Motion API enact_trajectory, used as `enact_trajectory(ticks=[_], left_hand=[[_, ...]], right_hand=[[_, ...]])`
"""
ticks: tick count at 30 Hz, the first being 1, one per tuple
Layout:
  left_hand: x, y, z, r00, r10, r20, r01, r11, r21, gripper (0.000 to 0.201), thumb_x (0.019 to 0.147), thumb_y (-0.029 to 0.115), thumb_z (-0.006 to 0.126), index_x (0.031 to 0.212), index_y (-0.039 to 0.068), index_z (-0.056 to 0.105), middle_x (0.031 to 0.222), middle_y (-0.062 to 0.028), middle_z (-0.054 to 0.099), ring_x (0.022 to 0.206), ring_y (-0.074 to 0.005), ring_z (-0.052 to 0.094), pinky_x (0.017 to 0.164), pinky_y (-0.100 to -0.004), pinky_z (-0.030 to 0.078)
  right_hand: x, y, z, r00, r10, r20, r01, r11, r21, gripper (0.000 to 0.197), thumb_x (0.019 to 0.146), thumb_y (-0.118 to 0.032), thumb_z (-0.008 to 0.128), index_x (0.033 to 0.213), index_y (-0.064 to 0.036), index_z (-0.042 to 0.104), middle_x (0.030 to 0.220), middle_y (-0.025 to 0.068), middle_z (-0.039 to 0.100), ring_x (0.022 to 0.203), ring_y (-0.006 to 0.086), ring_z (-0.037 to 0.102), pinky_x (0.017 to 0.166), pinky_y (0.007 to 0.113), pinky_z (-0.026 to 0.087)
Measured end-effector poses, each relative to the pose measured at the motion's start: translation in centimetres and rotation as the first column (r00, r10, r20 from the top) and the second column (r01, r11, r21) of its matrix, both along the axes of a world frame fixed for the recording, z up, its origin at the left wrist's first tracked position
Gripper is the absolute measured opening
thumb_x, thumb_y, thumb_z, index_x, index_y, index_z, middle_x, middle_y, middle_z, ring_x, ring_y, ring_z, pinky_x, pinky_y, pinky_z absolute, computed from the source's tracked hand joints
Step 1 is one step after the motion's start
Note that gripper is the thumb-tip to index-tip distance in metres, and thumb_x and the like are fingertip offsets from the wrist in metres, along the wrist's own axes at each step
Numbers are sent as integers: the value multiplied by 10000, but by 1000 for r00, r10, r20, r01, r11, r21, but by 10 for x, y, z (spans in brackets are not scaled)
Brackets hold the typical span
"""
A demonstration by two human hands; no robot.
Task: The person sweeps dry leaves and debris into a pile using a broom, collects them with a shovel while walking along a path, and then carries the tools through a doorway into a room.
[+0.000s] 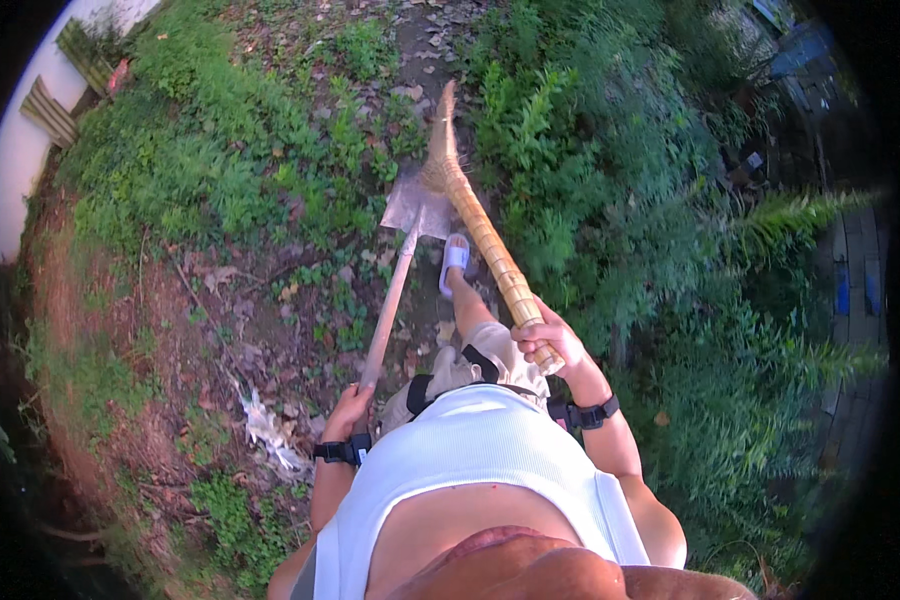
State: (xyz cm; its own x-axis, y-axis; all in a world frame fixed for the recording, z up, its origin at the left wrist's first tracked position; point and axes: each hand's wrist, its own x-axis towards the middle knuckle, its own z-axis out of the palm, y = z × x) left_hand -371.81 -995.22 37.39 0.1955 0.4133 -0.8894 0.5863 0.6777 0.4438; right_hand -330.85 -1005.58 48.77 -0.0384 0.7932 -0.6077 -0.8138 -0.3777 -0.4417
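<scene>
My left hand [349, 410] is closed round the upper end of a long wooden shovel handle. The shovel [391, 310] slants forward, and its flat, worn metal blade points away from me. In my right hand [554, 342] is the thick, bound end of a straw broom [496, 252]. The broom reaches forward and to the left. Its tapered bristle head lies beside and partly over the right edge of the shovel blade; whether the two touch, I cannot tell. Black bands circle both my wrists.
A foot in a pale slipper [455, 262] stands just behind the blade. Dense green weeds [610, 170] flank the leaf-strewn dirt path. Crumpled whitish litter [268, 430] lies at left. A white wall [15, 160] rises far left, and dark boards [855, 290] edge the right.
</scene>
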Motion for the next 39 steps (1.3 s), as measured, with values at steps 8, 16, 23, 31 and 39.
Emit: enact_trajectory(ticks=[8,16,23,31,39], left_hand=[[122,243,-2,1000,20,-14,-20,999,-49,337,907,417,581,910,81,559,665,3,530,529,-121,508,488,-295,431],[286,464,9,998,59,3,-59,998,-11,299,928,376,556,917,79,527,649,10,500,511,-115,493,457,-282,410],[405,699,-18,999,32,20,-33,998,51,310,931,359,544,878,53,558,634,-6,538,507,-119,485,460,-295,393],[530,947,30,998,50,-34,-51,998,-41,291,926,355,560,889,69,520,641,-1,514,510,-128,483,447,-296,386],[662,1181,-3,999,-17,-34,18,1000,19,327,909,390,571,873,66,543,662,-16,555,504,-123,478,429,-287,358]], right_hand=[[157,236,36,985,-100,140,106,994,-35,824,749,56,585,1452,-156,210,766,85,553,563,136,553,486,267,484],[309,459,40,952,-307,0,304,942,-143,467,802,34,535,1227,-110,404,786,96,545,576,133,546,478,258,477],[439,657,-5,879,-424,-217,346,882,-320,291,816,0,537,1076,-32,410,781,88,506,614,129,550,509,249,501],[562,859,6,748,-522,-409,432,852,-296,214,828,-22,528,993,8,395,783,70,496,629,117,547,549,241,525],[716,1116,-41,716,-559,-418,482,829,-283,189,823,-26,532,970,1,417,788,82,506,643,123,552,548,241,519]])
